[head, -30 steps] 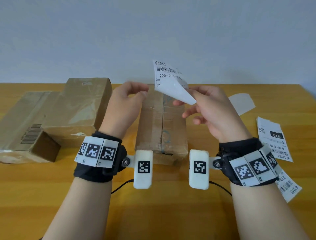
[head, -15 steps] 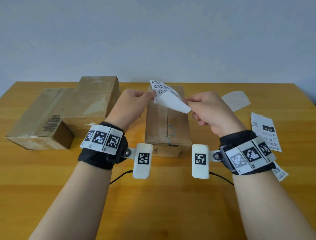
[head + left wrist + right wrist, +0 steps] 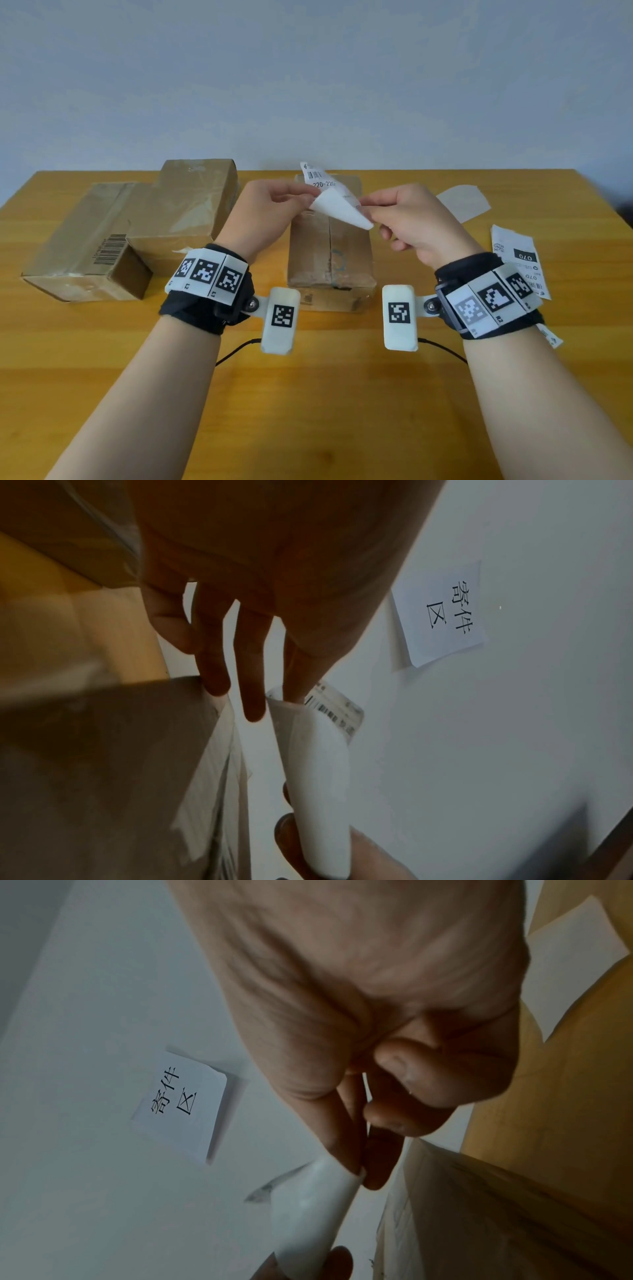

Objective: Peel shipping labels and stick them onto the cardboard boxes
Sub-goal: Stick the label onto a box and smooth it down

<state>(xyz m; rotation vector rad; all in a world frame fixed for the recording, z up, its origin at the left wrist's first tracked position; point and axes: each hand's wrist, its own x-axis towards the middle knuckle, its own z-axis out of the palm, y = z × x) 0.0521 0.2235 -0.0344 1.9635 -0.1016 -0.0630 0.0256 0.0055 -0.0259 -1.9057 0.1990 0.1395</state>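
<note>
A white shipping label (image 3: 337, 202) is held in the air above the middle cardboard box (image 3: 329, 246), its lower part curled over so the blank white side faces me. My left hand (image 3: 270, 209) pinches its left edge; in the left wrist view the label (image 3: 318, 764) bends like a tube under those fingers (image 3: 253, 696). My right hand (image 3: 407, 216) pinches the right corner, and the right wrist view shows thumb and forefinger closed on the label (image 3: 308, 1210). The barcode end sticks up behind the hands.
Two more cardboard boxes (image 3: 102, 240) (image 3: 191, 205) lie side by side at the left. Printed labels (image 3: 519, 260) lie at the right of the wooden table (image 3: 308, 394), with a blank backing sheet (image 3: 462, 202) further back. A paper sign (image 3: 441, 612) hangs on the wall.
Both hands have come down with the label from above the box toward it. My left hand, apart from the label a second ago, now pinches its left edge.
</note>
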